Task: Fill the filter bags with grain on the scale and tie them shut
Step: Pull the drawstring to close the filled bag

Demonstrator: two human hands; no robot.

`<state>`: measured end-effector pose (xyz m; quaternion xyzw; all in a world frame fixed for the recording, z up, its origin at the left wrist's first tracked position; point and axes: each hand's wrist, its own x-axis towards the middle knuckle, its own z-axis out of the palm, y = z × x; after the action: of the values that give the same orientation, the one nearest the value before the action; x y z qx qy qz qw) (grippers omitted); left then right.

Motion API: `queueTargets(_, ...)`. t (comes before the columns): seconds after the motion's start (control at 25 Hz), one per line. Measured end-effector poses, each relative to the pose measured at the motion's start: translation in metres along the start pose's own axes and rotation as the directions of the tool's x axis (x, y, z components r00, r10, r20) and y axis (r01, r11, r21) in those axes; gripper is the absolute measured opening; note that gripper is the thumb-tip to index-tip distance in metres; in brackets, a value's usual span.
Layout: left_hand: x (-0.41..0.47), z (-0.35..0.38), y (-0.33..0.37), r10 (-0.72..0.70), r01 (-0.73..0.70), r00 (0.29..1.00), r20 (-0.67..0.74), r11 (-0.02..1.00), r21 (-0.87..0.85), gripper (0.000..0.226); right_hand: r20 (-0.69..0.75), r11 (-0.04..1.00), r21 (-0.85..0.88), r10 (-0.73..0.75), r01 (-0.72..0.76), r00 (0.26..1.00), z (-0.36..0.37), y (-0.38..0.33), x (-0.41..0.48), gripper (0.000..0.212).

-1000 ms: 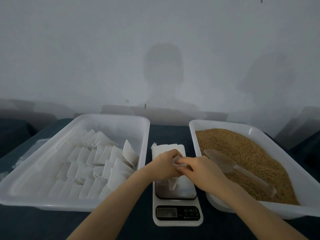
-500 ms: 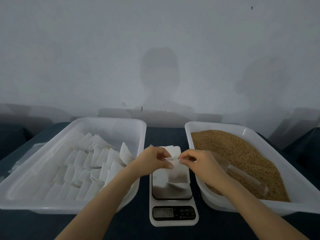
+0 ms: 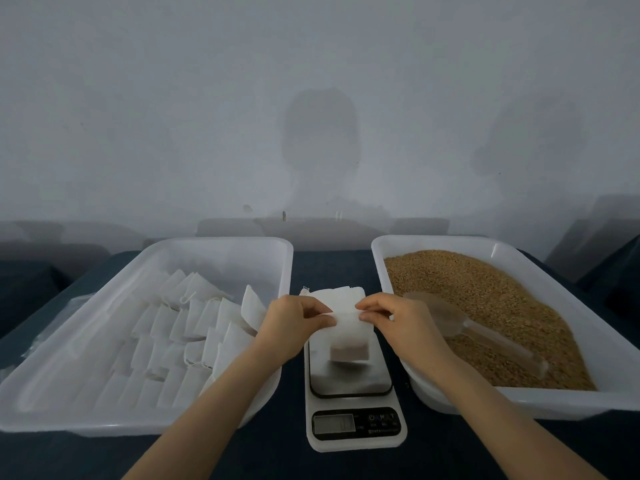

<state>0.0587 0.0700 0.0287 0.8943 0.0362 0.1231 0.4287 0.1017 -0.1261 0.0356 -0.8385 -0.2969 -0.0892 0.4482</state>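
The left hand [image 3: 294,323] and right hand [image 3: 398,320] each held a pinching grip on the top edge of the filter bag [image 3: 346,329] over the scale [image 3: 353,424], mid-surface [image 3: 242,455]; an uneven pull could likely tear its thin mouth or later spill grain [image 3: 485,299] beside the pan

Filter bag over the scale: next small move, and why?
Probably pull the mouth of the filter bag apart: left hand and right hand each pinch its top edge over the scale, the mouth looks flat, and the scoop lies untouched in the grain tray.
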Motion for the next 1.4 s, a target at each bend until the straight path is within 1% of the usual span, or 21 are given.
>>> queueTargets(0.16,0.001,0.005,-0.003,0.044,-0.048,0.998,0.039,0.991,0.129,0.015,0.010,0.999,-0.014,0.049,-0.049,0.999,0.002,0.010,-0.004,0.017)
queueTargets(0.24,0.002,0.006,-0.006,0.042,-0.049,0.998,0.044,0.986,0.156,0.017,0.006,0.997,0.005,0.073,-0.073,0.997,0.001,0.014,-0.006,0.018)
queueTargets(0.6,0.002,0.008,-0.008,0.045,-0.053,0.998,0.043,0.981,0.187,0.014,-0.003,0.997,0.026,0.073,-0.073,0.997,0.000,0.014,-0.008,0.014)
queueTargets(1.08,0.000,0.006,-0.005,0.030,-0.044,0.997,0.067,0.976,0.212,0.017,0.004,0.998,0.001,0.067,-0.067,0.998,0.000,0.014,-0.008,0.013)
queueTargets(1.4,-0.001,0.007,-0.005,0.064,-0.073,0.997,0.050,0.973,0.219,0.017,0.009,0.998,-0.005,0.056,-0.056,0.998,0.000,0.014,-0.009,0.013)
